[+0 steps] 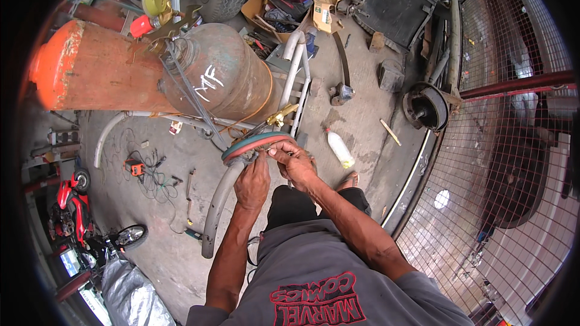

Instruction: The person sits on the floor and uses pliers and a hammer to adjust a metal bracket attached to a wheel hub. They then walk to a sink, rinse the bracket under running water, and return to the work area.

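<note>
Hose coil (257, 143), red and green, beside the bent grey handle (219, 208) at the near edge of the cylinder cart (294, 48). Left hand (252, 182) pinching its near side, right hand (297, 166) gripping its right end. Could spring loose if either grip slackens. Counted: one coil, one brass torch (281, 116), two gas cylinders (226, 75), two yellow gauges (154, 1).

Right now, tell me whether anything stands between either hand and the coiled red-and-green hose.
Nothing visible does: the left hand and right hand are both close at the near side of the coiled hose. The grey curved pipe runs down left of the left hand, not between.
</note>
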Demonstrator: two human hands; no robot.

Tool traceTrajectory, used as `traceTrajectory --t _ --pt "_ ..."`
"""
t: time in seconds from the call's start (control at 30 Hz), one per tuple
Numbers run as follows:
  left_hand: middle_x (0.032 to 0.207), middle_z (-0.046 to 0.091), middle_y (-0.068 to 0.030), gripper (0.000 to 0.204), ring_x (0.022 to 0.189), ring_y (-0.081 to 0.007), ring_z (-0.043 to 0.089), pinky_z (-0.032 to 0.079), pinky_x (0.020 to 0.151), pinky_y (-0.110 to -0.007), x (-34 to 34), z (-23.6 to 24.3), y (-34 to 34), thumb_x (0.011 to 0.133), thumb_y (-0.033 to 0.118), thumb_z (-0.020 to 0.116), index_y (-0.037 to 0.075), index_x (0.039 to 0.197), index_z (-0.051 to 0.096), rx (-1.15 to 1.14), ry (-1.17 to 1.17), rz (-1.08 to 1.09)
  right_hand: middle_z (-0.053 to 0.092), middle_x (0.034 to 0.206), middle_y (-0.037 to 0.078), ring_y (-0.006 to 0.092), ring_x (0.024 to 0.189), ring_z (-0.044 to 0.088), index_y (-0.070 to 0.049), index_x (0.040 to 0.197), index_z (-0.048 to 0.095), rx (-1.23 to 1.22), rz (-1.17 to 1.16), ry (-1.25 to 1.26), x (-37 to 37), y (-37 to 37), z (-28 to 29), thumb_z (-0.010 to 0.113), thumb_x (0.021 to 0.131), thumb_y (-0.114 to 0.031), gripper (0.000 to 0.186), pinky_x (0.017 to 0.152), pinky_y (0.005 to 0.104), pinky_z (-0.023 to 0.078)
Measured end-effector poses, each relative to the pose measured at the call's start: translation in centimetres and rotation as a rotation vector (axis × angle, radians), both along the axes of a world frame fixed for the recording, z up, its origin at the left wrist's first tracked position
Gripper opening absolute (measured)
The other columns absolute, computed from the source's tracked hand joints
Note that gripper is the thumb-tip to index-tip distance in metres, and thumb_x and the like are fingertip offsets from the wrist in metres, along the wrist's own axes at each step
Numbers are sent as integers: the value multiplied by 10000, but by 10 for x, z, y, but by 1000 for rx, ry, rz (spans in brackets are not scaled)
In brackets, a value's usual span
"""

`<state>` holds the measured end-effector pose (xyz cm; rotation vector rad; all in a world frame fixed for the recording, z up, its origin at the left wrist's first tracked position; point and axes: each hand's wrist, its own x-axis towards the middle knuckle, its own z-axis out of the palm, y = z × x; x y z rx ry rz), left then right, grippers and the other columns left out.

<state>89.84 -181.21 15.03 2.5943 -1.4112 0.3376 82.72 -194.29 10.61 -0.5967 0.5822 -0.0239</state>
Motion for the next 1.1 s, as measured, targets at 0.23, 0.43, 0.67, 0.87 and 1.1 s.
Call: traceTrajectory --t 0.23,0.43,0.67,0.87,1.1 --pt "827 740 -157 190 740 -326 724 552 670 -413 -6 13 -13 959 85 599 33 1125 675 8 250 158 682 872 -56 14 540 408 -92 1052 683 -171 39 -12 0 -1 2 650 1020 -174 94 475 221 304" --pt "832 737 -173 170 751 -353 720 545 679 -442 -10 13 -17 970 106 568 48 1102 658 23 291 235 697 890 -48 20 539 411 -85 1056 683 -196 43 14 0 0 4 657 1016 -179 106 477 229 312" --pt "855 741 -172 152 767 -352 722 542 687 -446 -8 11 -16 979 126 572 54 1084 653 18 281 248 502 649 -83 19 475 364 -82 1010 683 -171 8 19 3 0 5 666 1008 -159 79 435 228 252" --pt "869 745 -178 186 790 -345 726 550 699 -439 -7 5 -16 984 143 595 49 1136 647 33 265 201 614 750 -43 29 472 378 -80 1059 666 -287 112 52 -8 -11 -6 646 1026 -237 162 426 230 260" --pt "988 737 -228 289 861 -367 733 578 743 -443 -34 24 -7 976 101 611 26 1252 654 -139 454 138 662 1057 95 154 695 571 -78 1276 545 328 46 -113 -52 -57 23 362 901 -856 883 629 294 488"
